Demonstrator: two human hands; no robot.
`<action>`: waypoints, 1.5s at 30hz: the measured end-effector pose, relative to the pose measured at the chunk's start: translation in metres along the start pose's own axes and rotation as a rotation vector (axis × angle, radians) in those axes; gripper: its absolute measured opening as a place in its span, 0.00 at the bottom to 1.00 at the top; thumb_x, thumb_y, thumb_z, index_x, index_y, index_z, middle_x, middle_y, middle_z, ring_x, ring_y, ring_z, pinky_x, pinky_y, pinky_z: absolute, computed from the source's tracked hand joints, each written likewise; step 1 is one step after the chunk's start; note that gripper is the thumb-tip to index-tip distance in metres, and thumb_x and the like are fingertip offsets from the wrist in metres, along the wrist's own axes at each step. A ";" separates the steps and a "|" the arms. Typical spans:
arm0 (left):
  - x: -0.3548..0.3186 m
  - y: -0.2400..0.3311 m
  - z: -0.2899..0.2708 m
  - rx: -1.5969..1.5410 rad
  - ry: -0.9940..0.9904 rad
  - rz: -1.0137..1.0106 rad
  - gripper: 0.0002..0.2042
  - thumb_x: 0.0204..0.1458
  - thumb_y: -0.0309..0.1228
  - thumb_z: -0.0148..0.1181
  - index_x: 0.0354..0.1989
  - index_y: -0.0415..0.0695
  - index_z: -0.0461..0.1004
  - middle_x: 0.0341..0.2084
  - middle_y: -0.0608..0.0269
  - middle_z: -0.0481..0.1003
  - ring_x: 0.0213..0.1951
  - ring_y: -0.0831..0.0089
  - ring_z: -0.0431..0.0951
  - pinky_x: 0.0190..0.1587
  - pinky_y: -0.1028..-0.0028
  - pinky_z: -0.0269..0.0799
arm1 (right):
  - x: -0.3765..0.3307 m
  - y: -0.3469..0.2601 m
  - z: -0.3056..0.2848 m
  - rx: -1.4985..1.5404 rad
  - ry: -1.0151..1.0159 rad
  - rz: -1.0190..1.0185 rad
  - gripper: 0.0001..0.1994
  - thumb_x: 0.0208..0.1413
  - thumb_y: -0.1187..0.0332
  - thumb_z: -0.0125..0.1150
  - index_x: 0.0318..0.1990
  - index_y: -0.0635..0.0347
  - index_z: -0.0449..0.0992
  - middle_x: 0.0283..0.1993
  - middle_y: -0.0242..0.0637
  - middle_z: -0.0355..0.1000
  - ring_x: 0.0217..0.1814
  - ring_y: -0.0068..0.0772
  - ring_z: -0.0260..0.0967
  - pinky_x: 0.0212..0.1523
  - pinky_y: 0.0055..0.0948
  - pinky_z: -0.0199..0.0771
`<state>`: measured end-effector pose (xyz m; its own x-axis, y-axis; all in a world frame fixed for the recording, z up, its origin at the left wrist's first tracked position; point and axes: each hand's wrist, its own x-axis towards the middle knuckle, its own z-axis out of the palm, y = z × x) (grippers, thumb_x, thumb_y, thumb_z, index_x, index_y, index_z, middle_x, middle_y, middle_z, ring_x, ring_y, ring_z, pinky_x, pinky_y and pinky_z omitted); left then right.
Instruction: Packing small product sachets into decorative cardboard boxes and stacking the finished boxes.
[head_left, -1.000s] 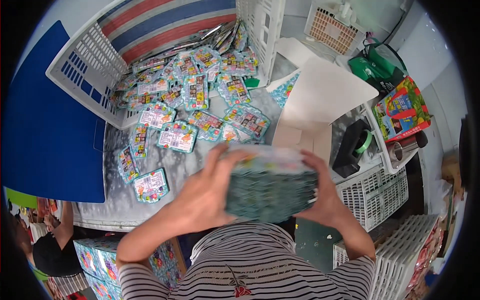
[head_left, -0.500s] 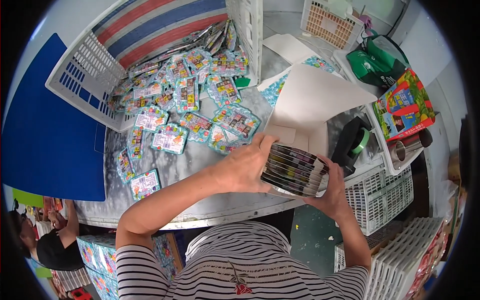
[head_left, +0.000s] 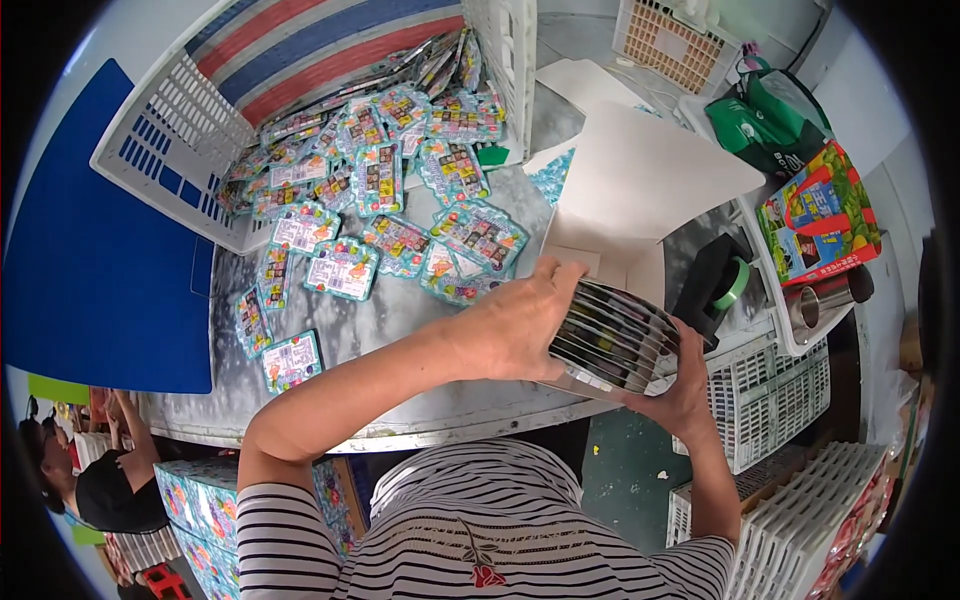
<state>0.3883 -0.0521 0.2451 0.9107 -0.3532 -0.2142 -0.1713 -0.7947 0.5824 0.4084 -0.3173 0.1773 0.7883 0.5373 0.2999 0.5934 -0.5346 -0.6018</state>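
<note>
Left hand [head_left: 520, 325] fingers curled over stack of packets [head_left: 612, 342]; right hand [head_left: 680, 385] apparently grips beneath.

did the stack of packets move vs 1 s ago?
Yes. The stack, held in both hands, went right, from the table's front edge to the open white box.

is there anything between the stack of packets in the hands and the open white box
Nothing visible. Both the left hand and right hand hold the stack of packets right at the white box opening, flap raised behind.
</note>
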 end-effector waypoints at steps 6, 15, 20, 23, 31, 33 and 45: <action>0.003 0.002 -0.003 -0.078 -0.045 -0.032 0.41 0.36 0.33 0.68 0.57 0.32 0.51 0.49 0.39 0.62 0.48 0.44 0.71 0.53 0.60 0.69 | 0.001 0.001 0.000 0.096 -0.021 0.060 0.49 0.22 0.69 0.80 0.59 0.64 0.59 0.49 0.46 0.65 0.50 0.47 0.63 0.52 0.39 0.66; -0.008 -0.038 0.034 0.075 0.006 0.072 0.46 0.34 0.47 0.73 0.56 0.32 0.54 0.55 0.41 0.61 0.61 0.50 0.61 0.63 0.57 0.56 | 0.025 -0.019 -0.013 -0.208 -0.244 -0.097 0.44 0.22 0.62 0.80 0.52 0.65 0.64 0.44 0.45 0.66 0.48 0.50 0.62 0.57 0.43 0.58; -0.004 -0.050 0.043 0.399 0.062 0.152 0.51 0.35 0.60 0.67 0.59 0.32 0.54 0.57 0.41 0.57 0.67 0.47 0.47 0.68 0.49 0.39 | 0.039 -0.029 -0.009 -0.457 -0.464 -0.189 0.42 0.27 0.47 0.76 0.48 0.67 0.66 0.43 0.45 0.67 0.50 0.48 0.59 0.63 0.49 0.49; -0.005 -0.046 0.048 0.308 0.162 0.226 0.50 0.37 0.61 0.65 0.60 0.33 0.56 0.58 0.41 0.56 0.68 0.45 0.44 0.68 0.47 0.35 | 0.046 -0.033 -0.007 -0.389 -0.342 -0.271 0.40 0.31 0.47 0.74 0.49 0.66 0.67 0.46 0.46 0.67 0.55 0.49 0.59 0.62 0.47 0.52; -0.024 -0.034 0.065 0.173 0.277 0.405 0.27 0.47 0.36 0.64 0.54 0.37 0.65 0.53 0.47 0.62 0.63 0.49 0.56 0.67 0.48 0.45 | 0.048 -0.031 0.003 0.000 -0.518 -0.067 0.25 0.51 0.57 0.62 0.51 0.66 0.66 0.48 0.53 0.67 0.54 0.54 0.63 0.54 0.44 0.64; -0.031 -0.020 0.076 0.204 0.356 0.559 0.21 0.44 0.28 0.62 0.49 0.36 0.70 0.45 0.52 0.66 0.54 0.54 0.66 0.64 0.51 0.54 | 0.058 -0.023 0.015 0.042 -0.467 -0.061 0.23 0.54 0.58 0.59 0.50 0.67 0.67 0.47 0.54 0.68 0.52 0.56 0.64 0.52 0.43 0.65; -0.036 -0.022 0.133 0.255 0.562 0.540 0.23 0.41 0.26 0.58 0.48 0.29 0.70 0.44 0.46 0.69 0.50 0.51 0.69 0.59 0.52 0.61 | 0.124 0.025 0.091 -0.255 -0.857 0.079 0.35 0.61 0.42 0.39 0.41 0.73 0.76 0.42 0.59 0.74 0.50 0.55 0.71 0.51 0.43 0.68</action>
<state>0.3089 -0.0874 0.1354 0.7194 -0.4729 0.5087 -0.6583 -0.6980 0.2820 0.5060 -0.2052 0.1319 0.4967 0.7410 -0.4520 0.6415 -0.6642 -0.3839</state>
